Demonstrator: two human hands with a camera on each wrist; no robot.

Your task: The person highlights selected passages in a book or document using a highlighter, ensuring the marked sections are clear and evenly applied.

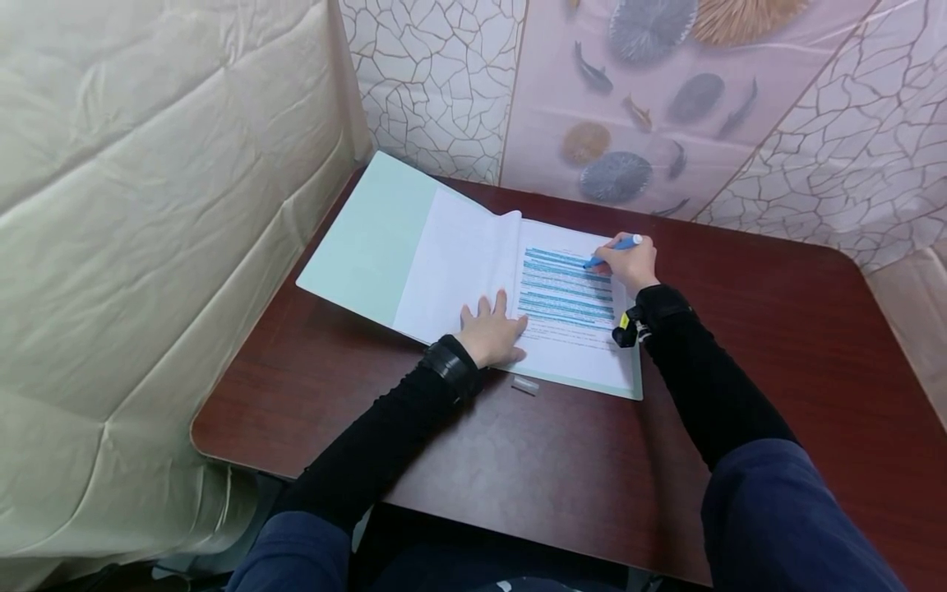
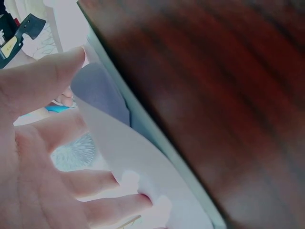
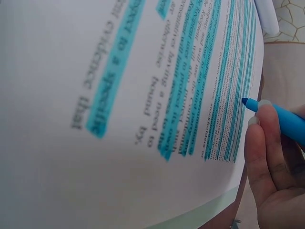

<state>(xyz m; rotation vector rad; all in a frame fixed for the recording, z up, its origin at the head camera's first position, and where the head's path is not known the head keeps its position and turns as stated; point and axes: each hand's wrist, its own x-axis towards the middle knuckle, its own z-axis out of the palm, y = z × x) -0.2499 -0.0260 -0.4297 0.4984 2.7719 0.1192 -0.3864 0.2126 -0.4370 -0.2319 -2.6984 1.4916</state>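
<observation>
A pale green folder (image 1: pixel 366 238) lies open on the table, with white sheets inside. Its right-hand page (image 1: pixel 565 352) carries printed text, much of it striped with blue highlighting. My right hand (image 1: pixel 633 263) pinches a blue highlighter (image 3: pixel 285 121) between thumb and fingers. The dark tip is at the highlighted lines in the upper part of the page; whether it touches the paper I cannot tell. Spread flat near the fold, my left hand (image 1: pixel 491 335) rests on the sheets at the lower edge. In the left wrist view its fingers (image 2: pixel 102 183) lie against a curling white sheet (image 2: pixel 126 143).
A small whitish piece (image 1: pixel 525 385) lies on the dark red-brown table (image 1: pixel 518 469), just below the folder. Cream fabric (image 1: pixel 163 205) hangs along the left side. A patterned wall covering (image 1: pixel 444 90) stands behind the table. Both wrists wear black straps.
</observation>
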